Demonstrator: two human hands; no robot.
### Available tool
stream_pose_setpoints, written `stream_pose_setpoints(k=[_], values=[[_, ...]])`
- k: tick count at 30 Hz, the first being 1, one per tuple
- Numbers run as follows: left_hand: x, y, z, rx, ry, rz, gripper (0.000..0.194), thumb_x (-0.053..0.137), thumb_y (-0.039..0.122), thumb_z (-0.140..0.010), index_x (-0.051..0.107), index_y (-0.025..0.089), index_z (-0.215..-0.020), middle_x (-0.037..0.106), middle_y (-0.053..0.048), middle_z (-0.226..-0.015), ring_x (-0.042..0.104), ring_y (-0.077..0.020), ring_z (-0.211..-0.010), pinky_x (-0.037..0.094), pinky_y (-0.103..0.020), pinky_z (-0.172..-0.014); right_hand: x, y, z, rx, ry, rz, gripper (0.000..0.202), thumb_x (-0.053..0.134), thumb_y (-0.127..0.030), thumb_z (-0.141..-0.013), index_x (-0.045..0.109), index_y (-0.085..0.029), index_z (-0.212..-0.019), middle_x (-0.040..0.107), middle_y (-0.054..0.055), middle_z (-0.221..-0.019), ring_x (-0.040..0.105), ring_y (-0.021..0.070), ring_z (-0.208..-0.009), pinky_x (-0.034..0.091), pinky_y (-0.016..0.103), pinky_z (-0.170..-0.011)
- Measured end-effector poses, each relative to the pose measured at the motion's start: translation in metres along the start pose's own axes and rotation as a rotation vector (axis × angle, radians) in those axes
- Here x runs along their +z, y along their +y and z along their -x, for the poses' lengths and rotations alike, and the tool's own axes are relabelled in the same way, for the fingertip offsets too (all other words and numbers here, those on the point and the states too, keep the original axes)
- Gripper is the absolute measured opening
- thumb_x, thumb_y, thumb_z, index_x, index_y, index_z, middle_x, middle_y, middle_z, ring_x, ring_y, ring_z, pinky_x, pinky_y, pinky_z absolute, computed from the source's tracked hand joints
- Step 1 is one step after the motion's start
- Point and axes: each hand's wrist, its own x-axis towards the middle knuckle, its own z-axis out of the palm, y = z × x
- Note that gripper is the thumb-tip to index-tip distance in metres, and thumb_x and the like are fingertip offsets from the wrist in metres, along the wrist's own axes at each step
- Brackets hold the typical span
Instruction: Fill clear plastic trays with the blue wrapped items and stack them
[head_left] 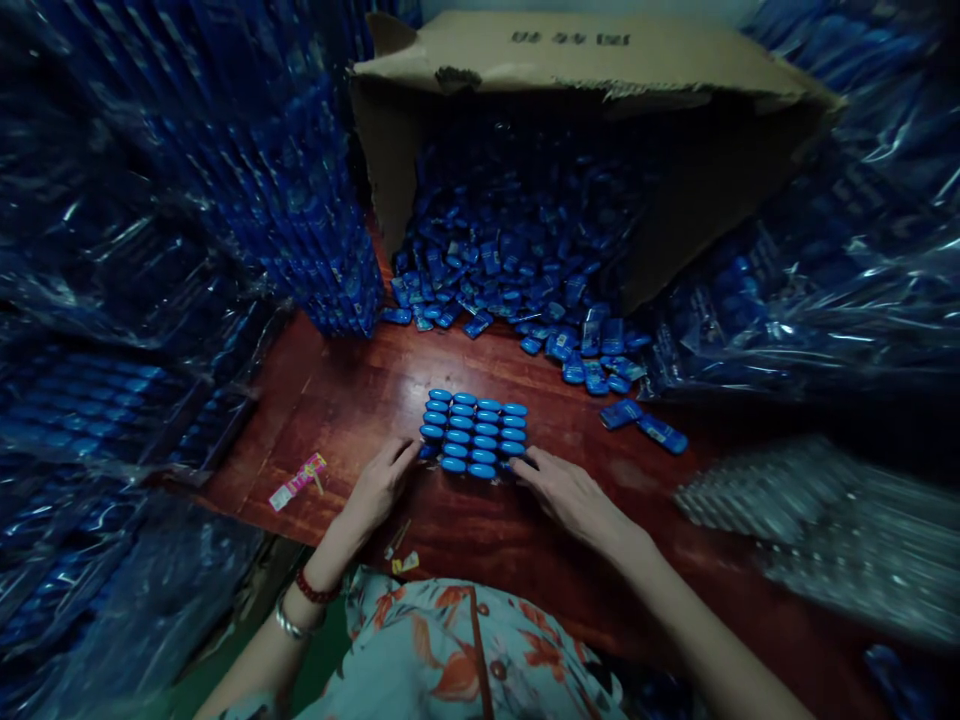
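Blue oval-ended packs (472, 432) stand packed together in rows on the reddish wooden table (360, 390). At the left side of this block is my left hand (386, 480), its fingers pressed together near a dark blue piece at the block's lower left corner. My right hand (553, 478) lies at the lower right corner, fingers curved and close to the end packs. What either hand's fingertips hold, if anything, is too small and dark to make out.
Behind the block, an open cardboard box (600, 60) spills loose blue packs (510, 260). Plastic-wrapped blue stacks (300, 200) rise at both sides. Clear plastic trays (825, 520) lie at the right. A pink wrapper (298, 482) and small yellow scraps (406, 563) lie near the front.
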Motion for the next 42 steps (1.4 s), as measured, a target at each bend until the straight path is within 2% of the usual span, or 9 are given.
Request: stream_pose_setpoints(k=[6,12,18,24,29,32,36,40,42], values=[[-0.019,-0.005,-0.02,0.117,-0.254,-0.057,0.034,0.031,0.012,-0.09,0.051,0.021,-0.117,0.057,-0.009,-0.104,0.057,-0.0185,-0.092,0.049,-0.029,-0.079,0.023,0.009,0.006,0.048,0.291,-0.196,0.034,0.035,-0.019,-0.092,0.047,-0.022,-0.124,0.06,0.008,-0.104,0.06,0.0187,-0.093,0.052,0.034,-0.078],[-0.021,0.001,-0.037,0.144,-0.487,-0.132,0.036,0.034,0.006,-0.084,0.056,0.022,-0.107,0.058,-0.008,-0.099,0.055,-0.0198,-0.09,0.048,-0.031,-0.08,0.018,-0.004,-0.001,-0.007,0.171,0.08,0.042,0.037,-0.004,-0.084,0.055,-0.024,-0.116,0.063,0.008,-0.105,0.06,0.0191,-0.094,0.049,0.037,-0.086],[-0.01,-0.009,-0.017,0.174,-0.197,-0.191,0.045,0.035,0.01,-0.087,0.05,0.027,-0.127,0.055,-0.011,-0.114,0.052,-0.0227,-0.098,0.045,-0.039,-0.085,0.014,-0.027,-0.012,0.027,0.157,0.237,0.035,0.04,-0.003,-0.082,0.06,-0.021,-0.106,0.065,0.01,-0.104,0.061,0.0209,-0.092,0.049,0.035,-0.082],[-0.001,-0.003,-0.032,0.101,0.023,0.014,0.054,0.043,0.024,-0.091,0.029,0.031,-0.142,0.035,-0.011,-0.141,0.038,-0.0256,-0.127,0.037,-0.043,-0.102,0.044,-0.023,0.002,0.184,0.426,0.161,0.034,0.042,-0.021,-0.091,0.052,-0.023,-0.124,0.062,0.01,-0.11,0.061,0.0194,-0.092,0.051,0.032,-0.077],[0.02,0.015,-0.073,0.108,-0.169,0.002,0.057,0.046,0.039,-0.09,0.03,0.025,-0.142,0.027,-0.008,-0.15,0.013,-0.0326,-0.14,0.023,-0.053,-0.11,0.039,0.045,0.018,0.668,0.772,0.072,0.038,0.039,-0.035,-0.092,0.053,-0.019,-0.124,0.054,0.015,-0.117,0.055,0.0251,-0.104,0.048,0.041,-0.086],[0.025,0.02,-0.088,0.161,-0.241,0.037,0.055,0.046,0.041,-0.09,0.033,0.026,-0.141,0.029,-0.008,-0.15,0.012,-0.0318,-0.14,0.02,-0.055,-0.111,0.037,0.099,0.016,0.861,0.777,0.07,0.051,0.034,-0.042,-0.091,0.049,-0.008,-0.126,0.047,0.026,-0.12,0.048,0.0356,-0.11,0.044,0.056,-0.084],[0.025,0.005,-0.109,0.166,-0.27,0.165,0.049,0.043,0.043,-0.091,0.037,0.029,-0.138,0.04,-0.006,-0.143,0.032,-0.0254,-0.134,0.02,-0.051,-0.112,0.055,0.121,-0.008,0.774,0.744,0.08,0.049,0.03,-0.041,-0.092,0.049,-0.011,-0.126,0.048,0.026,-0.119,0.038,0.0379,-0.119,0.041,0.063,-0.083],[0.022,-0.038,-0.16,-0.136,0.113,0.137,0.037,0.035,0.03,-0.094,0.051,0.015,-0.124,0.053,-0.012,-0.125,0.047,-0.0215,-0.118,0.036,-0.039,-0.103,0.072,0.099,-0.036,0.634,0.765,0.058,0.048,0.03,-0.04,-0.092,0.044,-0.014,-0.13,0.048,0.021,-0.121,0.035,0.0344,-0.122,0.041,0.058,-0.089],[0.022,-0.061,-0.192,-0.252,0.201,-0.013,0.033,0.04,0.025,-0.092,0.053,0.01,-0.119,0.053,-0.016,-0.119,0.047,-0.0249,-0.114,0.037,-0.041,-0.1,0.073,0.09,-0.043,0.568,0.757,0.012,0.049,0.031,-0.039,-0.092,0.039,-0.015,-0.134,0.048,0.019,-0.12,0.04,0.0323,-0.118,0.041,0.054,-0.09]])
